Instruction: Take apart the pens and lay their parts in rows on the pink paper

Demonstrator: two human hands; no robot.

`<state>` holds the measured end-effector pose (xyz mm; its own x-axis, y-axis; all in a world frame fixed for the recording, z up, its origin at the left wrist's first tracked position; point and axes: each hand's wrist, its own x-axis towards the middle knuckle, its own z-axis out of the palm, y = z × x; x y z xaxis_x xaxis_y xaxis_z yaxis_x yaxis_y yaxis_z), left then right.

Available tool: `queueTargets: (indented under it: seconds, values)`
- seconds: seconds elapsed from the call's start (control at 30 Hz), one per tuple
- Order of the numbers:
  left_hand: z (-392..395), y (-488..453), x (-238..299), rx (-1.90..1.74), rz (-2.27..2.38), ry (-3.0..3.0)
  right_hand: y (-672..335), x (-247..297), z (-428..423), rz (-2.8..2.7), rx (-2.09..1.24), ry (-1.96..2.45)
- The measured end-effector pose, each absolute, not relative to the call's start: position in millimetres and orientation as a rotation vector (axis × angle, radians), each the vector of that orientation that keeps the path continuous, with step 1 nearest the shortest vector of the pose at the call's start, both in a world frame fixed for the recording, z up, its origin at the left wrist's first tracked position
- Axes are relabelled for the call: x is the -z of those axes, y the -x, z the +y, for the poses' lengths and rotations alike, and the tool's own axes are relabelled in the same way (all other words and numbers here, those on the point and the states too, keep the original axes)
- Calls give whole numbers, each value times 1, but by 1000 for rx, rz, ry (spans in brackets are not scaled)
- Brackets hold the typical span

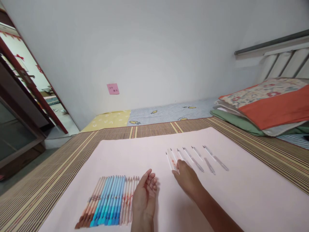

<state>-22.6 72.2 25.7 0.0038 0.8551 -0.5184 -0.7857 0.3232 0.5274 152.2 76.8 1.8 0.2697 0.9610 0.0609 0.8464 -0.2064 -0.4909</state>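
My right hand (187, 178) reaches to the left end of a spread row of slim white and clear pens, its thumb and fingers closed around a white pen with an orange pattern (173, 162). A plain white pen (168, 160) lies just left of those fingertips. Several clear-ended pens (209, 152) fan out to the right, spaced apart. My left hand (145, 196) is palm up with loosely curled fingers and nothing in it. It partly covers white pens with red markings (126, 201). Beside these, blue pens (109, 198) and peach-brown pens (90, 206) lie tightly side by side.
A pale pink sheet (116, 154) lies under the pens on a striped mat (65, 161). Folded bedding with an orange border (272, 108) is piled at the right. A white wall (154, 58) with a pink note (113, 89) rises behind. At the left is a doorway (48, 87).
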Motion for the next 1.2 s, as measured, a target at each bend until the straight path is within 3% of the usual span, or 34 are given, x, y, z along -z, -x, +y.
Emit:
queueTargets:
  seconds: [0.2,0.4,1.0,1.2]
  values:
    - [73,21,-26,-1282,880,-101,-147,5,89,-1883,-77,2085]
    - [72,21,-28,-1281,887,-90,-138,7,103,-1919,-4,2152]
    - [71,21,-31,-1283,872,-77,-132,2,131,-1822,-83,2250]
    - [72,23,-28,-1286,875,-88,-123,-10,102,-1850,-77,2175]
